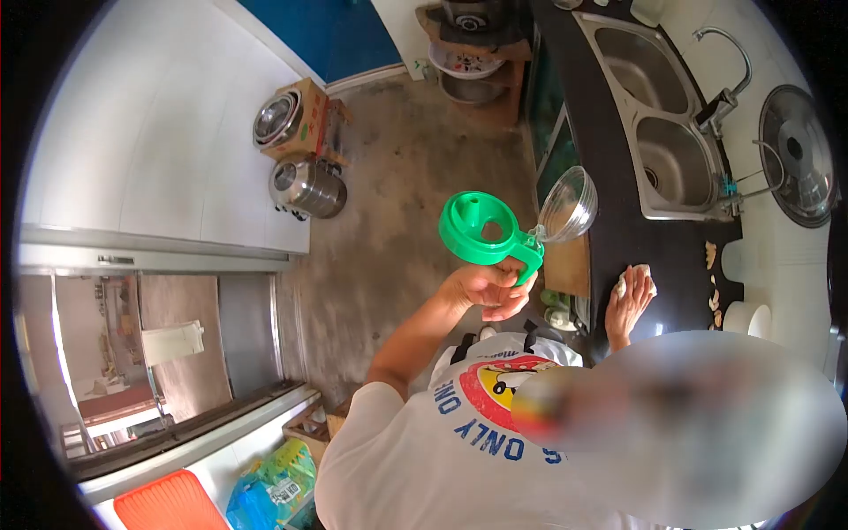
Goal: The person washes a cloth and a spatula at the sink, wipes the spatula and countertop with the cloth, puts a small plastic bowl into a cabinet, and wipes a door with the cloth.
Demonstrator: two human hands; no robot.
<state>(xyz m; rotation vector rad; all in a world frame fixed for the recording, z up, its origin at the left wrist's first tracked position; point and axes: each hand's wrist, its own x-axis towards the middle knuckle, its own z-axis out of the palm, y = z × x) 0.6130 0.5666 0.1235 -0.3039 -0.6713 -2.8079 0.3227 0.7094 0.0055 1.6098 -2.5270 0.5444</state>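
My left hand [493, 290] is raised over the floor, its fingers wrapped round the handle of a green plastic jug lid [461, 238]. A clear domed cover [572, 205] sticks out to the right from the handle side of the lid. Round openings show in the green part. On the dark countertop [609, 252], my right hand [625, 309] presses down on a crumpled pale cloth [638, 279], fingers bent over it. Part of the cloth is hidden under the fingers.
A double steel sink [676, 163] with a faucet [726, 99] is set in the counter. Small pale pieces [712, 287] lie along the wall beside a white bowl [747, 318]. A steel pot [309, 187] and a cardboard box [311, 115] stand by the left wall.
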